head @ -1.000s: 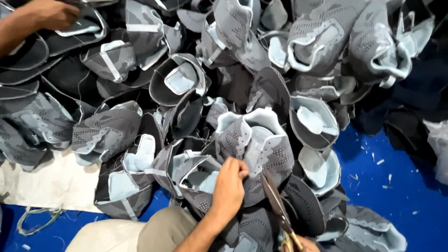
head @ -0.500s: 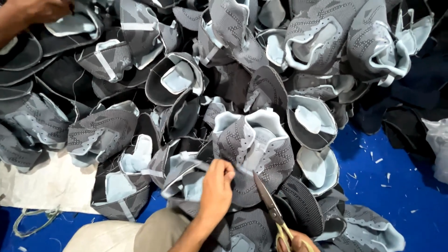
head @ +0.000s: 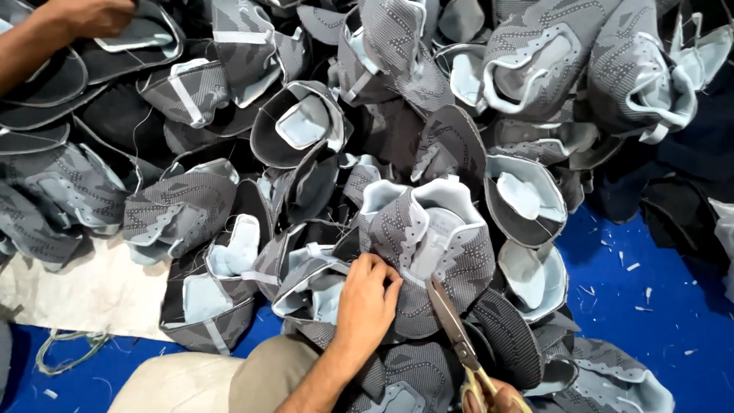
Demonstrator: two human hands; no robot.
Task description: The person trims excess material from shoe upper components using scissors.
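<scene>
hands trimming a grey knit shoe upper

seen from above. the left hand (head: 365,300) presses its closed fingers onto a grey knit shoe upper (head: 428,252), pinning it on a heap of similar uppers (head: 306,130), likely to steady the fabric. the right hand (head: 495,396), mostly out of frame, grips yellow-handled scissors (head: 457,336), blades nearly shut, tips touching the upper's lower edge. another person's hand (head: 84,15) rests on the pile at top left. blue floor (head: 650,306) shows at right.

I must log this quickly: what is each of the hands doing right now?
Left hand: closed, pinching the grey knitted shoe upper.
Right hand: mostly cut off by the frame, holding the scissors, blades resting on that upper.
</scene>
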